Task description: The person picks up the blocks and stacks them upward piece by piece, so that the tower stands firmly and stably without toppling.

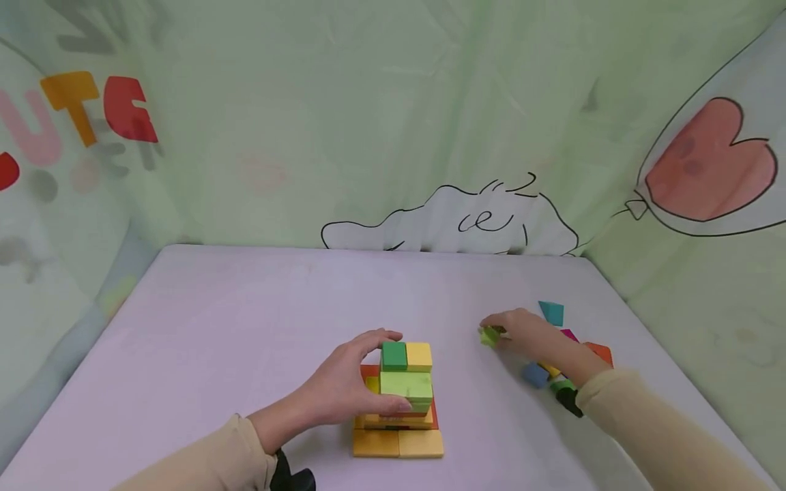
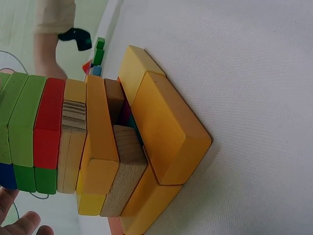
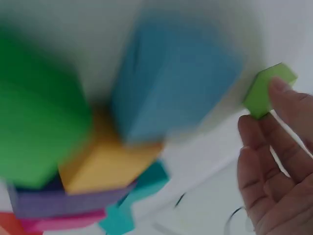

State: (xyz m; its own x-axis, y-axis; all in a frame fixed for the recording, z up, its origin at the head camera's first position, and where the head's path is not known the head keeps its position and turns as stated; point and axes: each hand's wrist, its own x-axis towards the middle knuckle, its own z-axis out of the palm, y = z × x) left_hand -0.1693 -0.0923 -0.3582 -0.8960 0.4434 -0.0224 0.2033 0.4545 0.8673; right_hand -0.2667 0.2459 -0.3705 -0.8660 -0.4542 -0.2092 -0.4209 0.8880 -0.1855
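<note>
A tower of wooden building blocks stands near the front middle of the table, wide yellow-orange blocks at its base. My left hand cups its upper part from the left, thumb across the front near the light green layer and fingers behind. In the left wrist view, its fingertips show beside the blue and dark green blocks. To the right, my right hand pinches a light green block between thumb and fingers, close over the table.
Loose blocks lie under and beyond the right forearm: a teal one, an orange-red one, a blue one and several others. A dark strap device is on the right wrist. Printed fabric hangs behind the table.
</note>
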